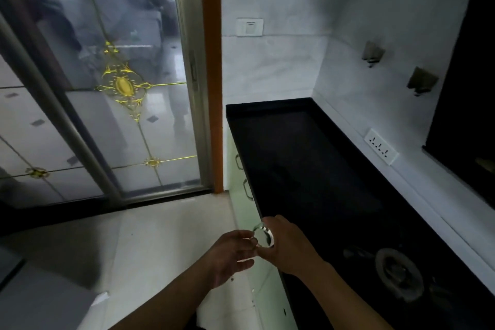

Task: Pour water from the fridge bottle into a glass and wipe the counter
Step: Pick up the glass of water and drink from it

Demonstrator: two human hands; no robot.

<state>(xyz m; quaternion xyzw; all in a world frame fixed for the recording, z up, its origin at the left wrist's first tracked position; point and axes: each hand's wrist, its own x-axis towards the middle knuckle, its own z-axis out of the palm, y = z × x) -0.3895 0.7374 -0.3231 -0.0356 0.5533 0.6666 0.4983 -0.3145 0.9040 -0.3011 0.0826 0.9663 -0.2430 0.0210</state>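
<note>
A clear drinking glass (263, 236) is held tilted between both hands, just over the front edge of the black counter (294, 155). My left hand (230, 257) cups its body from the left, fingers curled on it. My right hand (286, 246) wraps it from the right, near the rim. The glass looks empty, though most of it is hidden by my fingers. No bottle, fridge or cloth is in view.
A round stove burner (399, 273) sits on the counter at the near right. A wall socket (380, 146) and two wall hooks (372, 52) are along the right wall. Drawer handles (238, 162) line the cabinet front. A sliding glass door (128, 83) stands to the left.
</note>
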